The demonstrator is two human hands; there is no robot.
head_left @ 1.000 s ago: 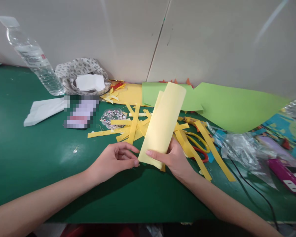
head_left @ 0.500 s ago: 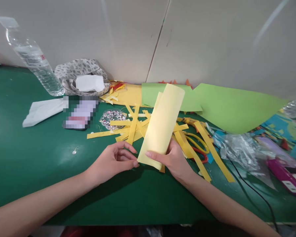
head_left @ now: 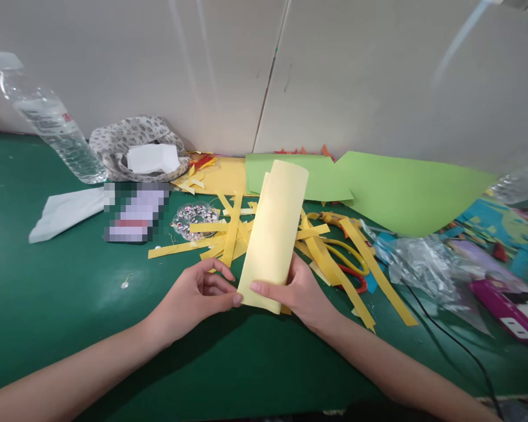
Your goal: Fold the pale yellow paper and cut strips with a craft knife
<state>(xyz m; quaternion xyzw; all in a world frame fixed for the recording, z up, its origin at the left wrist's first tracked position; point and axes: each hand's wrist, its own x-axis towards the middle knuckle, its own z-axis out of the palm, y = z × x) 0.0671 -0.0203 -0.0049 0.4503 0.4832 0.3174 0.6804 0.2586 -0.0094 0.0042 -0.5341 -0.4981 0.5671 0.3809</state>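
A pale yellow sheet of paper (head_left: 275, 234), folded over on itself, stands tilted above the middle of the green table. My right hand (head_left: 301, 293) holds its lower right part, the thumb across the front and the fingers behind. At the sheet's lower left corner, my left hand (head_left: 206, 293) pinches the edge between thumb and fingertip, its other fingers curled. Behind the paper lie several loose yellow strips (head_left: 232, 234), partly hidden by it.
Left and back are a water bottle (head_left: 53, 123), a patterned cloth bag (head_left: 134, 132), a phone (head_left: 136, 217) and a round bead case (head_left: 196, 220). On the right lie green paper (head_left: 400, 181), scissors (head_left: 347, 252), clear plastic (head_left: 435, 269), a black cable and a magenta power strip (head_left: 506, 310).
The view has shifted slightly. The folded paper has come a little left and stands more upright. My left thumb now meets its corner more closely.
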